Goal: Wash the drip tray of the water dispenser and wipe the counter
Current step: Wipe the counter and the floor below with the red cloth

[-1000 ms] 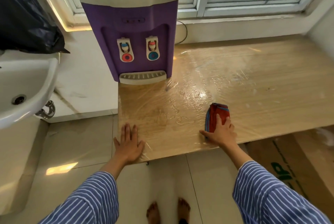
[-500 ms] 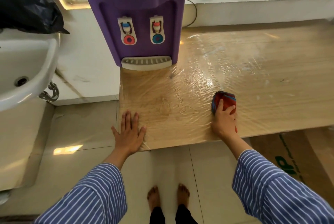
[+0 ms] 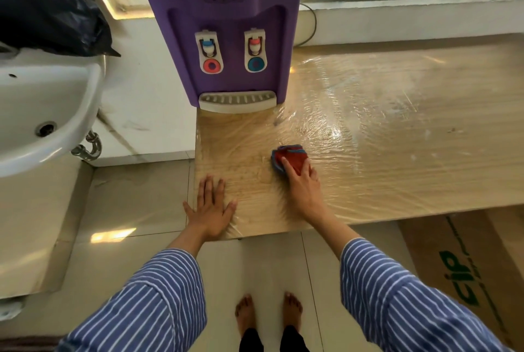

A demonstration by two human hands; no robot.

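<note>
A purple water dispenser (image 3: 226,25) stands at the back left of a plastic-wrapped wooden counter (image 3: 397,139). Its white slotted drip tray (image 3: 236,100) sits in place at the dispenser's foot. My right hand (image 3: 302,184) presses a red and blue cloth (image 3: 289,157) flat on the counter, a little in front of and to the right of the tray. My left hand (image 3: 209,207) lies flat with fingers spread on the counter's front left corner.
A white basin (image 3: 42,113) with a chrome pipe (image 3: 89,147) hangs at the left, with a black plastic bag (image 3: 48,2) above it. A printed cardboard box (image 3: 467,266) lies under the counter at the right. My bare feet (image 3: 268,314) stand on pale floor tiles.
My right hand has slid the cloth leftward across the counter, toward the area in front of the dispenser. My left hand stays flat on the corner. The view has tilted downward.
</note>
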